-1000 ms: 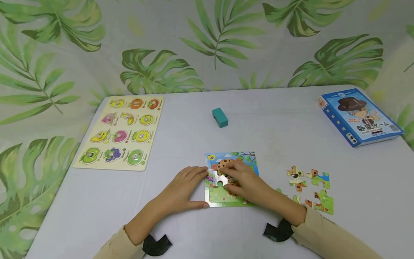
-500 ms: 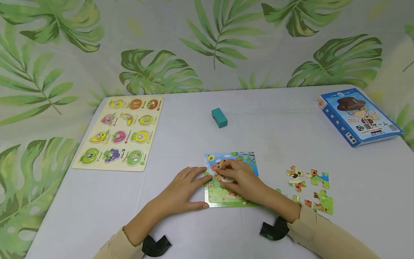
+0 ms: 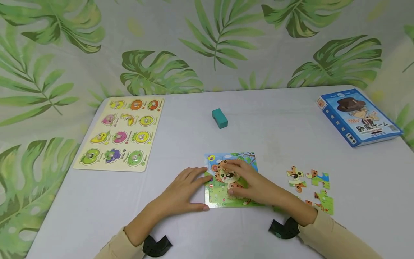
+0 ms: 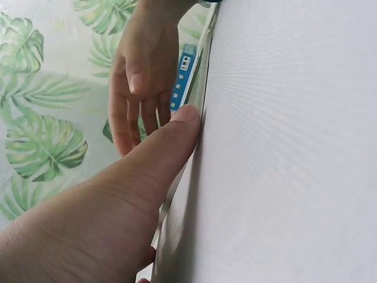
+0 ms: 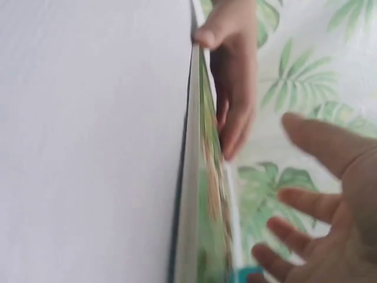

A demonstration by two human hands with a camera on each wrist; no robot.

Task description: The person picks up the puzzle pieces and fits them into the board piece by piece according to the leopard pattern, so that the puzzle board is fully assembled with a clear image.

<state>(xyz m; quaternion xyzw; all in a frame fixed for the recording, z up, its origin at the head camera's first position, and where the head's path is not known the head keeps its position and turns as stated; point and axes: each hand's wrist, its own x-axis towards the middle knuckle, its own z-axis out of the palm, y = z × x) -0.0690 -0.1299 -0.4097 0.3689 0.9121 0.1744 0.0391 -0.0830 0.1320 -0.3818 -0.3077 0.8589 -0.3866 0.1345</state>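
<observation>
A jigsaw puzzle point(image 3: 216, 197) with a spotted leopard cub on grass lies flat on the table in the head view. My left hand point(image 3: 182, 189) rests at its left side, thumb at the near left corner and index fingertip over the border. The right hand point(image 3: 258, 184) hovers over the puzzle's right half with fingers spread and nothing between them, hiding part of the picture. In the right wrist view, the fingers of the right hand point(image 5: 330, 212) are apart and stand off the puzzle's edge point(image 5: 209, 194); the left thumb touches that edge.
Several loose puzzle pieces point(image 3: 325, 202) lie right of the puzzle, some partly behind the right forearm. A fruit peg board point(image 3: 127, 133) lies at the left. A teal block point(image 3: 220, 118) is farther back, and a blue game box point(image 3: 360, 118) sits at the far right.
The gap left of the cub's face now holds a puzzle piece. My right hand has let go of that piece, lifted and moved right. The left hand's index finger has shifted onto the border.
</observation>
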